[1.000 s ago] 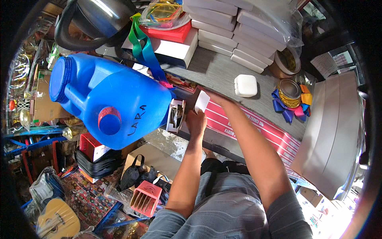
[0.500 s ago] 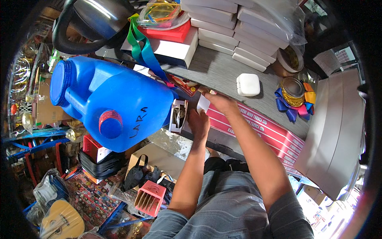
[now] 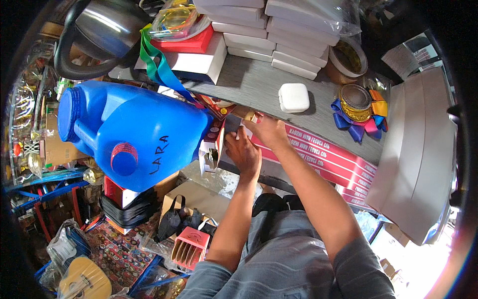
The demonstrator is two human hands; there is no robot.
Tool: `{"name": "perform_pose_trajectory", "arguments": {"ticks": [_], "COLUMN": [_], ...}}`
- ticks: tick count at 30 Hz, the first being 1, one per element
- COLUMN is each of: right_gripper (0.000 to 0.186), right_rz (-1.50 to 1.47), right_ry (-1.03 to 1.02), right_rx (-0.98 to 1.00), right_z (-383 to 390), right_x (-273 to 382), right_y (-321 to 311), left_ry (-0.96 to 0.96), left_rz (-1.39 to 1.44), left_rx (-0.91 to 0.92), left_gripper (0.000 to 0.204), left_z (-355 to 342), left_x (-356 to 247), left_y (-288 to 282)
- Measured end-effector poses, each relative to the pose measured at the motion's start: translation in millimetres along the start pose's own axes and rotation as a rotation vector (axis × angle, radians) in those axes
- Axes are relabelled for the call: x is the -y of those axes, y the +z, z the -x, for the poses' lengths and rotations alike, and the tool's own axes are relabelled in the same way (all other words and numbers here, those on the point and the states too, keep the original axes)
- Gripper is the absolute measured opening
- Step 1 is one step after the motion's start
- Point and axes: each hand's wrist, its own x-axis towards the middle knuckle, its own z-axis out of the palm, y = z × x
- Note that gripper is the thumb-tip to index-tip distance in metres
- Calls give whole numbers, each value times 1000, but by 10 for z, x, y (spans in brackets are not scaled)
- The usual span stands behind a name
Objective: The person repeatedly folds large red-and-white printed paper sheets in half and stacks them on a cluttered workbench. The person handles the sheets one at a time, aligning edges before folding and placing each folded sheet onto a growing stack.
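Left hand [image 3: 244,155] curled near right hand [image 3: 269,131], fingertips close; whether either clasped anything, cannot tell. Red stack [image 3: 318,149] lay by right hand, along counter [image 3: 249,79] edge. Left of hands sat white box [image 3: 205,155], blue jug [image 3: 149,117].

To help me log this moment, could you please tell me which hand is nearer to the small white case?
Right. In the picture, the right hand is just below and slightly left of the small white case; the left hand is lower and farther left.
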Motion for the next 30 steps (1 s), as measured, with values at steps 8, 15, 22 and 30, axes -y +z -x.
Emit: {"name": "perform_pose_trajectory", "arguments": {"ticks": [8,15,22,30], "right_gripper": [60,62,59,50], "right_rz": [-7,-65,-341,-276], "right_ry": [-40,-56,-249,-646], "right_rx": [-26,-27,319,245], "right_z": [-57,139,2347,4321], "right_x": [-59,-114,-487,-645], "right_y": [43,-113,-628,-2189], "left_ry": [100,130,324,477], "left_rz": [39,54,-43,-161], "left_rx": [6,9,-76,21], "left_gripper": [45,44,48,49], "left_z": [-49,-34,218,1393], "left_x": [89,130,285,474], "left_y": [-27,-19,124,-128]}}
